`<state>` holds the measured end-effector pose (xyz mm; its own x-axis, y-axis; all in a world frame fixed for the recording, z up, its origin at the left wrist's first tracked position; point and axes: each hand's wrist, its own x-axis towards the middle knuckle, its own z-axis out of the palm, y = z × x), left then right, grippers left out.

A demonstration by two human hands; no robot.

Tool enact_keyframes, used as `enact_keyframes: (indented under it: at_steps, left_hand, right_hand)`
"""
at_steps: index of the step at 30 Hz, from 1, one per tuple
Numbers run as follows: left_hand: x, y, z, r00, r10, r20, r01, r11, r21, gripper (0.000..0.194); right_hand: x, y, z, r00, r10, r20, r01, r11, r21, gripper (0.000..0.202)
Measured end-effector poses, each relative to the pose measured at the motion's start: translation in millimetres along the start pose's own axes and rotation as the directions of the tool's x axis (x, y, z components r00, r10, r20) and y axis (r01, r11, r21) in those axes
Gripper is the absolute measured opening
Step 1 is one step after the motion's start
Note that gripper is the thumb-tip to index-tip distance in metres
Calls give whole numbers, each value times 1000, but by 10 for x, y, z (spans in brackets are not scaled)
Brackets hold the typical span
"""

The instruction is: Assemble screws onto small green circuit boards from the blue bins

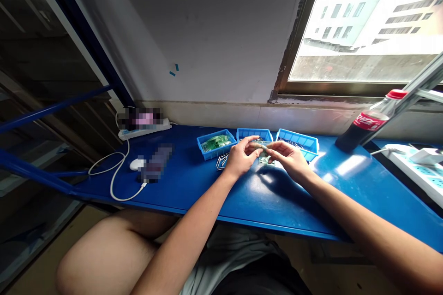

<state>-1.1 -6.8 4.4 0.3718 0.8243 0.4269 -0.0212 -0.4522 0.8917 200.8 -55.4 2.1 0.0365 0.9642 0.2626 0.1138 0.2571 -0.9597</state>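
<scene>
Both hands meet over the blue table, pinching a small clear plastic bag (266, 158) with green markings by its upper edge. My left hand (241, 156) is closed on the left side of the bag, thumb towards the middle. From the right, my right hand (290, 159) grips it with thumb and fingers. Whether anything is inside the bag is too small to tell. Beside my left hand lie several thin metal screws or pins (221, 161). Just behind are a blue bin (204, 151) of green-printed bags, a middle blue bin (254, 132) partly hidden by my left hand, and a right blue bin (311, 146) holding thin metal pieces.
A cola bottle (368, 122) leans at the right, near a metal frame (418, 76) and a white power strip (424, 170). At the left are a white cable (112, 184), a round white object (136, 164), a blurred device and another power strip (145, 130). A wall stands behind the table (194, 193).
</scene>
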Motion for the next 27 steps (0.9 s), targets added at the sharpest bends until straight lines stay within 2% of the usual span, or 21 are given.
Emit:
enact_keyframes:
  at_steps: [4, 6, 9, 11, 18, 22, 25, 27]
  left_hand:
    - [6, 0, -6, 989, 111, -94, -93, 980, 176, 24]
    - [5, 4, -6, 988, 140, -61, -124, 971, 205, 20]
    - [1, 7, -1, 992, 115, 49, -121, 982, 142, 38]
    - [-3, 11, 0, 992, 100, 79, -108, 988, 114, 47]
    - [-17, 0, -8, 991, 81, 109, -95, 988, 126, 40]
    - [6, -37, -14, 997, 60, 38, -64, 991, 121, 27]
    - [20, -32, -21, 999, 30, 12, -31, 994, 108, 26]
    - [18, -11, -24, 1000, 14, 27, -16, 996, 86, 29]
  right_hand:
    - [5, 7, -9, 995, -49, -91, 50, 999, 0, 39]
    - [0, 6, -12, 992, -67, -106, 64, 998, -26, 38]
    - [-20, -8, -12, 998, -50, -28, 48, 998, -52, 39]
    - [-34, -21, -14, 999, -41, 16, 42, 997, -66, 38]
    - [-46, -57, -13, 994, -82, 73, 88, 993, -77, 37]
    - [-19, 15, -6, 998, -62, 13, 62, 998, -32, 34]
    - [7, 83, -10, 998, -62, -32, 61, 998, -12, 41]
    - [13, 95, -12, 999, -45, -3, 45, 999, -10, 46]
